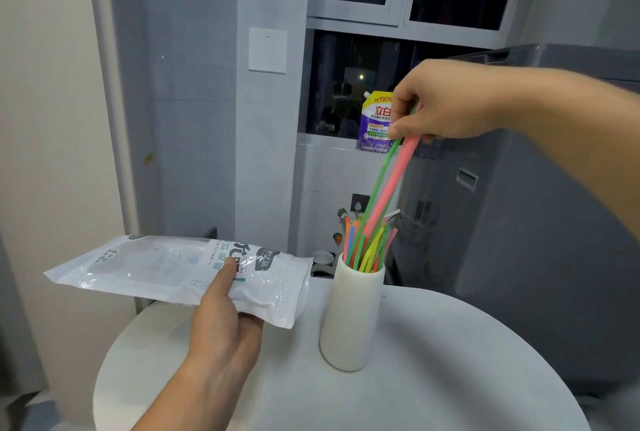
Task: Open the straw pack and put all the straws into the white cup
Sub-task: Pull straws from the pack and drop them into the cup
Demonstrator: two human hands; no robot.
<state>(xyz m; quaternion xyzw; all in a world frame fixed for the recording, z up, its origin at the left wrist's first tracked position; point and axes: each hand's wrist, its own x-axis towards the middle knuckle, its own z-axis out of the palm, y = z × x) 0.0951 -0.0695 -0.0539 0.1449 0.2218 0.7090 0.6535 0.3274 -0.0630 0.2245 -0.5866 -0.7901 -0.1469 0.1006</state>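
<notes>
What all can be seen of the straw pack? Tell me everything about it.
The straw pack is a flat, long pouch of clear and white plastic film, crinkled, with teal and dark printed lettering. It looks empty or nearly so; no straws show through it. It lies roughly level in the air, above the round white table's left edge and left of the white cup, apart from it. The left hand holds it, thumb on top, fingers underneath.

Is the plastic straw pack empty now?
Apparently empty: the straw pack in the left hand looks flat and clear, with no coloured straws visible inside.
</notes>
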